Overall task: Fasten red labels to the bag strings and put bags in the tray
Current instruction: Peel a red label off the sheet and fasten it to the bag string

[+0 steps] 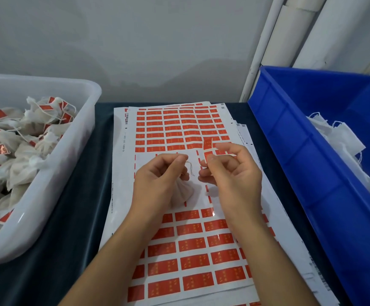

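Note:
A small white cloth bag [183,192] hangs under my left hand [157,175], whose fingers pinch the bag's string [190,167] just above it. My right hand [230,171] pinches a peeled red label [207,149] upright, a short way right of the string's loose end. Both hands hover over a stack of sticker sheets [179,129] printed with rows of red labels; the middle rows are peeled away. The white tray [86,111] on the left holds several labelled bags.
A blue bin [290,140] on the right holds several unlabelled white bags [338,138]. The sheets lie on a dark cloth-covered table [80,206]. White pipes [268,40] run up the grey wall at the back right.

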{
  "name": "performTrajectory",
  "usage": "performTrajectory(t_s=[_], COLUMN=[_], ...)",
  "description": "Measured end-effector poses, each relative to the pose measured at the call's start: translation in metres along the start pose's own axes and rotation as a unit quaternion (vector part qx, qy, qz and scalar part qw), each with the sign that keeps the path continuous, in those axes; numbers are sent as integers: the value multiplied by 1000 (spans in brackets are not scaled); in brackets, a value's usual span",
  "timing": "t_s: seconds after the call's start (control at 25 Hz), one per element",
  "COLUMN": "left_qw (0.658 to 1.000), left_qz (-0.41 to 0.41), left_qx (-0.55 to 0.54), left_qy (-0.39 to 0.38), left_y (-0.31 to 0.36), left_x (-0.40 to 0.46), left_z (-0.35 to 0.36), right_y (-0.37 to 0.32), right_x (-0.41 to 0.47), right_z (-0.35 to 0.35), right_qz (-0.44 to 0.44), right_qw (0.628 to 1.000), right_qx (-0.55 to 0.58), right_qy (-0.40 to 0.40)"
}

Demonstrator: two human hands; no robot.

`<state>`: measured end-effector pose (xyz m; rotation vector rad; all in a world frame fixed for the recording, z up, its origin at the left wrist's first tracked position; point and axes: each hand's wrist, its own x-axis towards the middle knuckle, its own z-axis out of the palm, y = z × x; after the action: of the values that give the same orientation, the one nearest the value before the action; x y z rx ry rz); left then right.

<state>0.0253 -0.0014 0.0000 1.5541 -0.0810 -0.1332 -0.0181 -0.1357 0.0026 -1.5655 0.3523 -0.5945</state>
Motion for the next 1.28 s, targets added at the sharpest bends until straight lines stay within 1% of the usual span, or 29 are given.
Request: performTrajectory(t_s=[0.16, 0.24, 0.44, 0.52, 0.68, 0.8, 0.92, 1.0, 1.2, 1.28], left_qw=[1000, 1000, 999, 999, 1000, 999, 996, 994, 994, 996], left_qz=[7, 2, 3, 9, 15, 26, 33, 30, 16, 0], left_qx=[-14, -26, -31, -31, -18, 25, 75, 90, 89, 70], left_qy=[-9, -9, -17, -21, -19, -20, -36, -49, -63, -59], left_y=[0, 0, 1, 2, 2, 0, -1, -2, -1, 0], left_x=[-1, -1, -1, -2, -3, -2, -2, -1, -2, -2], left_z=[-1, -1, -1, -1, -1, 0, 1, 1, -1, -1], right_y=[0, 1, 3, 3, 4, 4, 1, 1, 2, 1], right_x=[1, 2, 1, 0, 0, 2, 3, 4, 6, 6], right_z=[0, -1, 0, 3, 1, -3, -4, -6, -8, -8], right_qz=[57, 70, 48, 41, 15, 0, -19, -31, -26, -4], right_qw=[997, 995, 990, 990, 996, 999, 999, 999, 999, 999], right_qx=[46, 57, 65, 63, 34, 12, -13, -24, -41, -32], right_qy=[-30, -45, -114, -123, -86, -50, -24, -11, -1, 35])
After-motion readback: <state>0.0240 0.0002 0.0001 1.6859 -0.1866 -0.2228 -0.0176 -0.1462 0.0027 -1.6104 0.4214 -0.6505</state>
